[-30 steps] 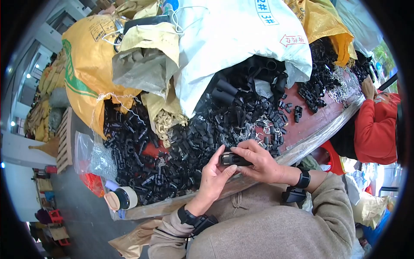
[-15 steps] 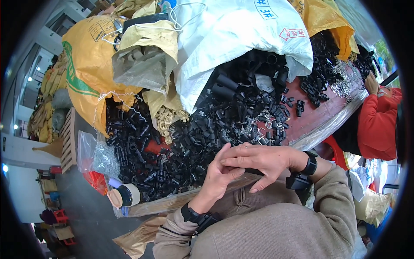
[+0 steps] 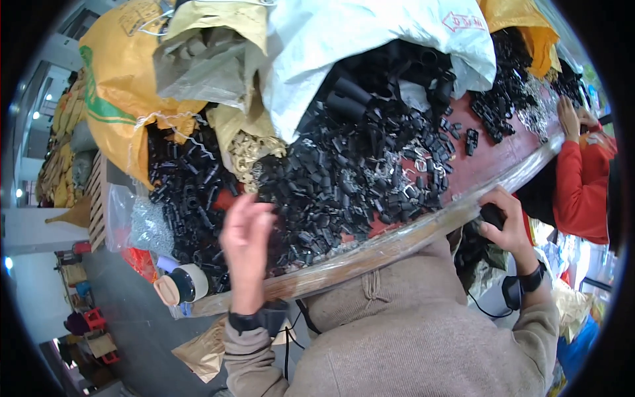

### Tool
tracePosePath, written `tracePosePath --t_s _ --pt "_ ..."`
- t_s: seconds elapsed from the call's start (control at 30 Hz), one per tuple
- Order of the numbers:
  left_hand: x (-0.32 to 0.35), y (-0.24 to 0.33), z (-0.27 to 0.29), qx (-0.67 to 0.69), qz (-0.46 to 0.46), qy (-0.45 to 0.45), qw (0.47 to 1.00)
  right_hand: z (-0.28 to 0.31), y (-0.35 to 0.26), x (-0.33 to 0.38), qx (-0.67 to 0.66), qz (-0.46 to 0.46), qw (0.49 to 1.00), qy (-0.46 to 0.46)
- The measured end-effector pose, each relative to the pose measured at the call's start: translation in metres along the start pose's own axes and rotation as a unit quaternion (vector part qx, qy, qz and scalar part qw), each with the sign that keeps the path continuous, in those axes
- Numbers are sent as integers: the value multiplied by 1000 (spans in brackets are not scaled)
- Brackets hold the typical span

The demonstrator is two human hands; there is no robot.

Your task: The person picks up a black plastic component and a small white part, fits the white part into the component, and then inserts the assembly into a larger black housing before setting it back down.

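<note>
My left hand is raised over the heap of small black plastic parts, close to a spill of gold-coloured metal pieces. Motion smears its fingers, and nothing shows clearly in them. At the table's front edge on the right, my right hand has its thumb and fingers curled round a black object, mostly hidden by the hand. Below that hand, dark items hang or lie beside the table, too shaded to make out. Each wrist wears a black strap with a small device.
A wrapped wooden edge borders the table. A white sack and a yellow sack spill black parts. A lidded jar and a clear bag of small metal bits stand left. Another person in a red sleeve works at the right.
My hands were together above the near edge; now they are apart. The left has gone left over the heap, the right to the table's right edge. The view has shifted slightly.
</note>
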State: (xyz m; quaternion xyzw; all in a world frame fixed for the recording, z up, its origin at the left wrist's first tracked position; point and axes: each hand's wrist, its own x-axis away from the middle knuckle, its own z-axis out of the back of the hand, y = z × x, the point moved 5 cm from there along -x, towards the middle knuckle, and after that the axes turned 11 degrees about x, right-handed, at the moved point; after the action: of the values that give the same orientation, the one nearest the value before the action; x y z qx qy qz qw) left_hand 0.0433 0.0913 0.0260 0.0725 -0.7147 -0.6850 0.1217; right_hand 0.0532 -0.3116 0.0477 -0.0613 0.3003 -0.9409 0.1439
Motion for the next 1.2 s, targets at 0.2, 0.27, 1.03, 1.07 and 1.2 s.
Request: tracePosePath --t_s 0.2,0.27,1.03,1.07,1.2 --pt "-15 14 57 -557 -131 79 816 10 43 63 339 21 938 -64" --pt "-17 11 62 -673 -90 69 731 5 41 58 178 -36 979 -90" --pt "-23 -6 83 147 13 33 988 -86 -34 -81 259 222 940 -19" --pt "-20 -1 67 211 28 12 977 -86 -33 -80 258 219 941 -21" --pt "-5 -5 23 348 71 -47 933 -87 -34 -77 250 279 927 -30"
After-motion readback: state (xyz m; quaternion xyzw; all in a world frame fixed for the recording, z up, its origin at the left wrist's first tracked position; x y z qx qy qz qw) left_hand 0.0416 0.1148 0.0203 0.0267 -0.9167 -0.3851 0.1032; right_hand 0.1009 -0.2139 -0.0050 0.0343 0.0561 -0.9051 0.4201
